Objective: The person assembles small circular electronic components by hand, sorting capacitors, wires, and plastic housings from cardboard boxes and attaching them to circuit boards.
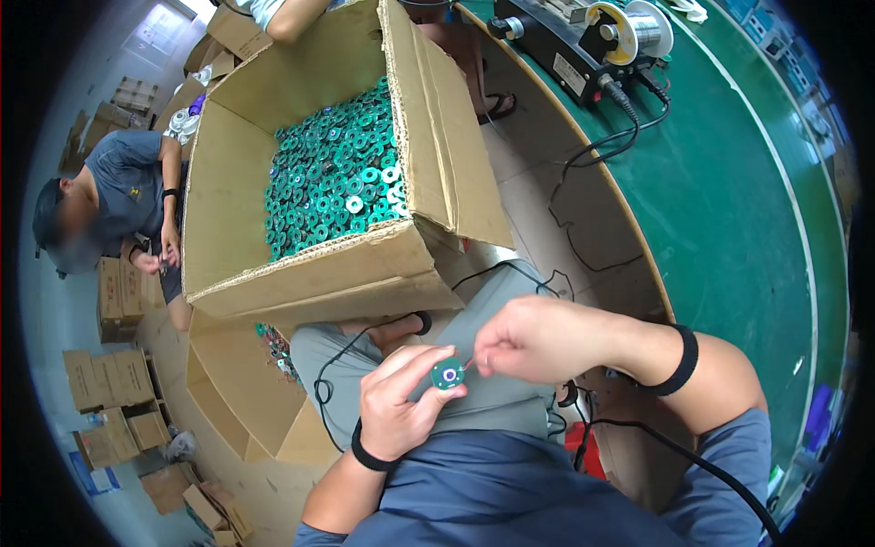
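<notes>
Above my lap, my left hand (401, 399) grips a small round green circuit board (437, 378) between thumb and fingers. At the board's middle is a pale ring with a dark centre. My right hand (538, 342) is closed in a pinch just right of the board. A thin reddish strand that looks like a wire (469, 363) runs from its fingertips toward the board's edge; whether it is joined there I cannot tell. Beyond my knees stands a big open cardboard box (319, 278), holding a heap of green ring-shaped boards (333, 173).
A second carton (232, 383) with wired parts (276, 351) sits by my left leg. On my right is a green-topped table (720, 210) with a solder spool (647, 36) on a black device (556, 55). Black cables (674, 438) trail around me. Another person (128, 196) sits at left.
</notes>
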### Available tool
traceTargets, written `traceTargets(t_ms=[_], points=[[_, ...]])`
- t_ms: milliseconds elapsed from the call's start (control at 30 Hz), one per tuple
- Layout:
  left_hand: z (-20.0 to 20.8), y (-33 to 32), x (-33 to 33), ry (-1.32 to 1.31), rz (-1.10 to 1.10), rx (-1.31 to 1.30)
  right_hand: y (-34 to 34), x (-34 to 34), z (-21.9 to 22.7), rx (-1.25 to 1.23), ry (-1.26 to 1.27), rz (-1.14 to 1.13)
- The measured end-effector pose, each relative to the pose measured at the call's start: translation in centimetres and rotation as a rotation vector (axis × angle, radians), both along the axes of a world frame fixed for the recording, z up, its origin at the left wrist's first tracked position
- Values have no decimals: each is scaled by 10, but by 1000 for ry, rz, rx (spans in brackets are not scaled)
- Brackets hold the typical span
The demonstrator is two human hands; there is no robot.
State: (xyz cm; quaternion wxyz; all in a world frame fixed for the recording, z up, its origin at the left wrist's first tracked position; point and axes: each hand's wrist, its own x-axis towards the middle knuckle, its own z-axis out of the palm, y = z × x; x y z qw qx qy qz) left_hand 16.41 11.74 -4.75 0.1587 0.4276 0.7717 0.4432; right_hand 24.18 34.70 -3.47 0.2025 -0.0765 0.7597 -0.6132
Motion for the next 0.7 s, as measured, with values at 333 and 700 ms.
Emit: traceTargets(t_ms=[333,700], points=[[0,3,6,-13,11,7,-5,9,-10,-177,119,102],[-4,-1,6,-65,55,-18,4,4,7,-138,-6,34]])
